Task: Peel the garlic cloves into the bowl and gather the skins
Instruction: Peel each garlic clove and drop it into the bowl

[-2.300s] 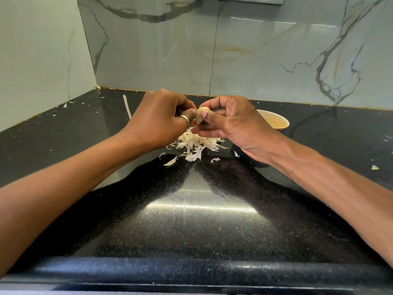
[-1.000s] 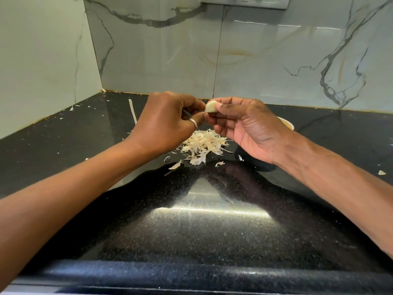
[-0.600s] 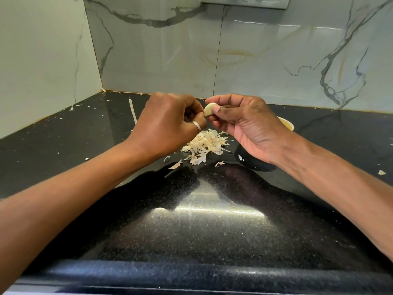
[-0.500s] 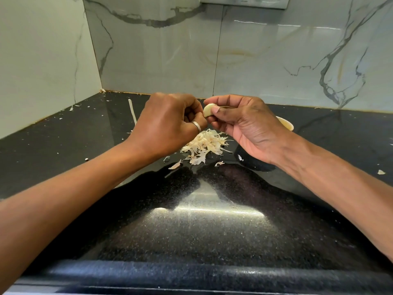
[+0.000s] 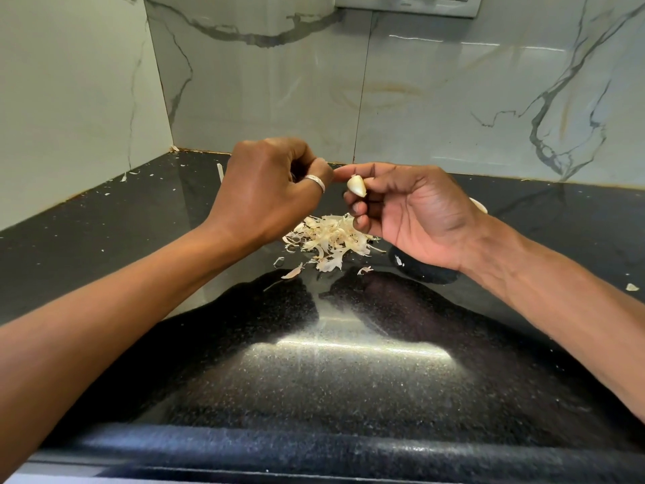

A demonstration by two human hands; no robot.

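My right hand (image 5: pixel 415 218) pinches a pale garlic clove (image 5: pixel 356 186) between thumb and fingers, above the counter. My left hand (image 5: pixel 272 190), with a ring on one finger, is curled just left of the clove, a small gap away. No skin shows in its fingers. A heap of papery garlic skins (image 5: pixel 331 239) lies on the black counter below both hands. The bowl (image 5: pixel 480 205) stands behind my right hand. Only a sliver of its cream rim and its dark base show, and its inside is hidden.
The glossy black counter (image 5: pixel 331 361) meets marble-patterned walls at the back and left. Loose skin flakes lie at the left back corner (image 5: pixel 129 176), in front of the heap (image 5: pixel 291 272) and at the far right (image 5: pixel 631 287).
My left hand has drawn a little away from the clove. My right hand has lowered and turned the clove, so more of it shows.
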